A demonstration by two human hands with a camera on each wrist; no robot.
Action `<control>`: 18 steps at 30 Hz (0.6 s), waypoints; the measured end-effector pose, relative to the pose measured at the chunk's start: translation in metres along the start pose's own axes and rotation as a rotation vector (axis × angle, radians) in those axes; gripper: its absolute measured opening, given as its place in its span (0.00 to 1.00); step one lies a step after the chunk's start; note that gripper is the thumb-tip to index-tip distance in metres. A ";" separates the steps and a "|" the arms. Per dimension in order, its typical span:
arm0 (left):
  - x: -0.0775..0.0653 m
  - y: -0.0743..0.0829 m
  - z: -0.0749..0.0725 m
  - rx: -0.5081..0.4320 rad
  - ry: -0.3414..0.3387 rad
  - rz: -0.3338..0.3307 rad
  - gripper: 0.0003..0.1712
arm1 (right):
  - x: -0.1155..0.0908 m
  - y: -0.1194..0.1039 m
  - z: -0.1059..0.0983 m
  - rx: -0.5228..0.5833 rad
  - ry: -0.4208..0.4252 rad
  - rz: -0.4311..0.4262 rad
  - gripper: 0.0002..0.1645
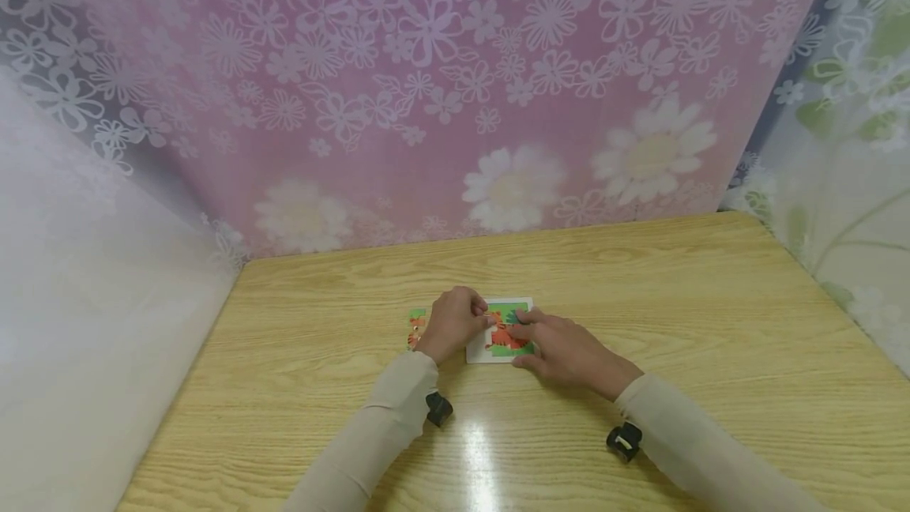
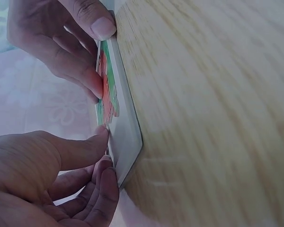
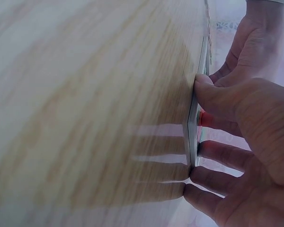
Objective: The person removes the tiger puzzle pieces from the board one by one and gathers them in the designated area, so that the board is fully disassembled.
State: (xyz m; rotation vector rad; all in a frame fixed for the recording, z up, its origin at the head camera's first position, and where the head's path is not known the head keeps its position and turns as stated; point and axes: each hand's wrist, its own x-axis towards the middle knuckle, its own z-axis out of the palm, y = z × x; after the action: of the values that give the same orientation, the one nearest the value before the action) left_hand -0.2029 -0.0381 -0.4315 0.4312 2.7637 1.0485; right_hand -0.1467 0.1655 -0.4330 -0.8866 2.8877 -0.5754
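No text, label, brand, number or sign can be read in any of the three views. On the black device (image 1: 626, 454) at the right sleeve (image 1: 690, 433), lower right of the head view, a small pale patch (image 1: 624, 442) shows, perhaps a label, but too small and blurred to make out.

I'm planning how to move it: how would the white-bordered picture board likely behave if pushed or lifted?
The picture board is probably stiff, since its edges look straight. Its thin profile suggests it is light. Lying flat on the glossy table, it would likely slide when pushed rather than roll or tip.
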 end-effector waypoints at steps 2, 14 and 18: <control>0.000 0.000 0.000 0.002 0.000 -0.002 0.09 | 0.000 0.001 0.000 -0.005 0.002 0.000 0.30; 0.000 0.000 0.001 0.013 -0.001 -0.009 0.09 | 0.000 0.000 0.000 -0.004 0.004 0.000 0.31; 0.000 -0.001 0.001 0.022 0.004 -0.002 0.09 | -0.001 0.000 0.000 -0.005 0.007 -0.002 0.31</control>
State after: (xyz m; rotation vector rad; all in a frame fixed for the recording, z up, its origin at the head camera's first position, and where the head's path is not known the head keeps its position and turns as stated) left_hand -0.2032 -0.0378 -0.4328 0.4305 2.7811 1.0199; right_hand -0.1464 0.1660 -0.4334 -0.8893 2.8959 -0.5724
